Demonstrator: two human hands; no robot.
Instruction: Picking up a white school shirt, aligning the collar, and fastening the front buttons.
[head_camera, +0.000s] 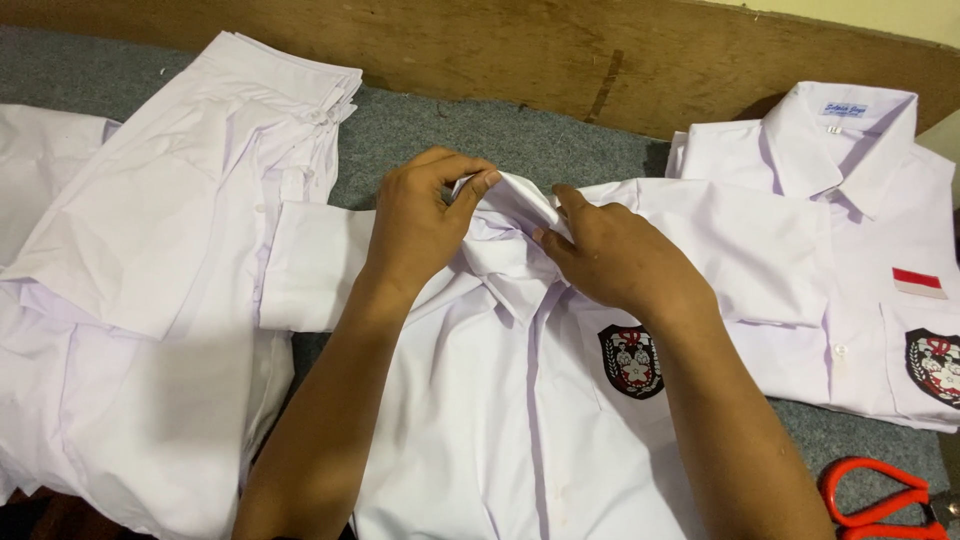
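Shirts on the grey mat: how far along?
Done: one white shirt lies flat at right, collar neat. In hand: left hand and right hand pinch the collar of the middle shirt. Left: a rumpled pile of shirts at left.

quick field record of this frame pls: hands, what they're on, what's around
left hand: pinching the collar of the middle shirt
right hand: fingers on the same collar, palm down
middle shirt: white, lying front up, badge on the chest pocket
right shirt: white, laid flat, collar up, same kind of badge
left pile: several white shirts, loosely stacked
scissors: red handles, lower right corner
surface: grey felt-like cover, wooden board behind
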